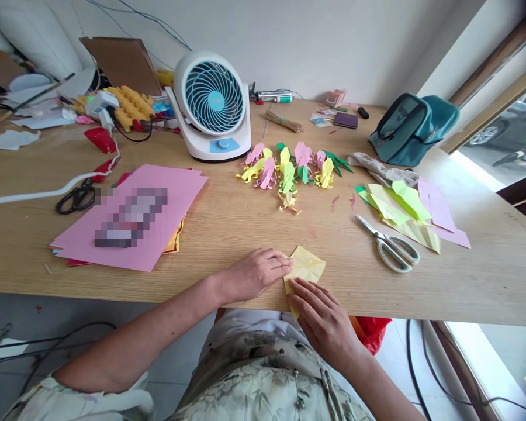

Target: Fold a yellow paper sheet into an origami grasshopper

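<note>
A small folded piece of pale yellow paper (308,264) lies at the front edge of the table, creased, with its lower tip reaching past the edge. My left hand (259,272) holds its left side, fingers bent and pressed together, the thumb mostly hidden. From the lower right, my right hand (326,316) has its fingers close together over the lower part of the paper, gripping it near the table edge; its thumb is out of sight. Beyond the paper stands a cluster of folded paper frogs (287,169) in pink, yellow and green.
White-handled scissors (397,248) lie to the right, before loose coloured sheets (403,207). On the left is a stack of pink paper (175,202) beside black scissors (76,197). A fan (213,105) and a teal bag (414,128) stand farther back on the table (228,204).
</note>
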`<action>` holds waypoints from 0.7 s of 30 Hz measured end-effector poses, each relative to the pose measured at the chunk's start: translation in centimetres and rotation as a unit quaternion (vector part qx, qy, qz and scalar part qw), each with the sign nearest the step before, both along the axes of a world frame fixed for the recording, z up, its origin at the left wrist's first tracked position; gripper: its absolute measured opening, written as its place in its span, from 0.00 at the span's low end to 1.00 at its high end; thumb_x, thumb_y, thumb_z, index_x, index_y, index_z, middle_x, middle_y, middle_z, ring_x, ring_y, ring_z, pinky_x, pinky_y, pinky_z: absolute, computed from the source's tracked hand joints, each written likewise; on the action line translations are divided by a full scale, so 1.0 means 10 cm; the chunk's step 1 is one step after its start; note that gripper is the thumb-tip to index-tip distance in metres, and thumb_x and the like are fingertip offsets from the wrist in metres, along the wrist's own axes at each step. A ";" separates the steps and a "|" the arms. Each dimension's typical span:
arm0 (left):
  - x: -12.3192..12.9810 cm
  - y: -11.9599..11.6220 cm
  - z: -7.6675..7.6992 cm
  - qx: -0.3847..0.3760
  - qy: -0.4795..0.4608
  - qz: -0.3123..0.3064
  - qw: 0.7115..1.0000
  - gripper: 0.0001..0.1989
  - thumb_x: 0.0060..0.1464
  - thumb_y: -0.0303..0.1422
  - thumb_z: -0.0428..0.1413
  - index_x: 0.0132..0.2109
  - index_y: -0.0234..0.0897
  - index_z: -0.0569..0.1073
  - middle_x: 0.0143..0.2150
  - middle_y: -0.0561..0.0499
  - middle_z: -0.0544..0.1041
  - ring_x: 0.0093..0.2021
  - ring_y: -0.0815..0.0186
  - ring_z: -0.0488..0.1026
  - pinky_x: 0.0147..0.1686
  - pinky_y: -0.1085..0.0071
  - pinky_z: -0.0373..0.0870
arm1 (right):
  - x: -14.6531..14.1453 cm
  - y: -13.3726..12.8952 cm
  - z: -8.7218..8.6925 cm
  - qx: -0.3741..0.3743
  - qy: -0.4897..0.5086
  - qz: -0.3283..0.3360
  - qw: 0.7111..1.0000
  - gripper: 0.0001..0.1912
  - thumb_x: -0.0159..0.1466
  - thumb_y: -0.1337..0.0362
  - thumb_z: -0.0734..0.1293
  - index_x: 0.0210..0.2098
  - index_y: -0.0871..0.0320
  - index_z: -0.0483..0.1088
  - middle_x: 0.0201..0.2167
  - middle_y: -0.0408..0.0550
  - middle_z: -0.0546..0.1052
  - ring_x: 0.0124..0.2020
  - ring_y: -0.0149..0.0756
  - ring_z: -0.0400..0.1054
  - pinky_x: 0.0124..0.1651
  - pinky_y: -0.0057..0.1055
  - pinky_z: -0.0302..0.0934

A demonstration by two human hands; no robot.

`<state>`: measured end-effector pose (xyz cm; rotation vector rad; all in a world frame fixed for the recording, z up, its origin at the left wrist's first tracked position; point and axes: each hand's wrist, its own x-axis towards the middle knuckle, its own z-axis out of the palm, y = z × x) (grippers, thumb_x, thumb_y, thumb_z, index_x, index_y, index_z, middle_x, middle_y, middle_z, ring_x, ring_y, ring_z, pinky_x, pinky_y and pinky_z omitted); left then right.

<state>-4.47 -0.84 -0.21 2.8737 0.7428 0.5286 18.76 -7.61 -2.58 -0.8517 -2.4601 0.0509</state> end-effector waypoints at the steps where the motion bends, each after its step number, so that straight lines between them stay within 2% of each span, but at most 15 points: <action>1: 0.00 0.01 0.00 -0.002 -0.004 -0.001 1.000 0.16 0.65 0.24 0.48 0.58 0.31 0.70 0.56 0.42 0.77 0.58 0.59 0.70 0.56 0.60 0.69 | 0.00 0.01 -0.01 -0.003 0.011 -0.003 1.000 0.15 0.67 0.73 0.61 0.52 0.62 0.69 0.56 0.58 0.75 0.59 0.47 0.68 0.57 0.46 0.67; 7: -0.02 0.04 -0.03 -0.018 -0.032 -0.001 0.999 0.15 0.61 0.21 0.51 0.53 0.33 0.73 0.56 0.43 0.77 0.57 0.60 0.71 0.56 0.61 0.69 | -0.07 0.03 0.04 -0.082 0.126 -0.041 0.988 0.17 0.65 0.76 0.61 0.51 0.57 0.69 0.49 0.53 0.79 0.54 0.40 0.72 0.53 0.39 0.67; 13: 0.01 0.07 -0.01 -0.038 -0.047 0.018 0.998 0.08 0.61 0.23 0.53 0.46 0.34 0.74 0.53 0.44 0.79 0.53 0.61 0.72 0.52 0.62 0.71 | -0.10 0.02 0.12 -0.152 0.195 -0.127 0.961 0.12 0.67 0.71 0.61 0.47 0.55 0.73 0.39 0.48 0.81 0.37 0.36 0.76 0.40 0.31 0.68; 17: 0.04 0.07 0.00 -0.059 -0.036 0.043 0.997 0.05 0.62 0.26 0.55 0.44 0.36 0.75 0.49 0.45 0.79 0.51 0.62 0.73 0.51 0.63 0.70 | -0.10 0.04 0.14 -0.188 0.211 -0.189 0.940 0.10 0.68 0.65 0.62 0.43 0.55 0.75 0.26 0.42 0.78 0.24 0.31 0.70 0.29 0.27 0.62; 21: 0.09 0.07 -0.02 -0.082 -0.059 0.080 0.992 0.05 0.62 0.27 0.56 0.44 0.37 0.75 0.46 0.47 0.79 0.49 0.63 0.72 0.50 0.66 0.69 | -0.09 0.07 0.14 -0.206 0.237 -0.211 0.926 0.09 0.68 0.64 0.63 0.41 0.55 0.76 0.21 0.38 0.74 0.20 0.28 0.64 0.25 0.25 0.56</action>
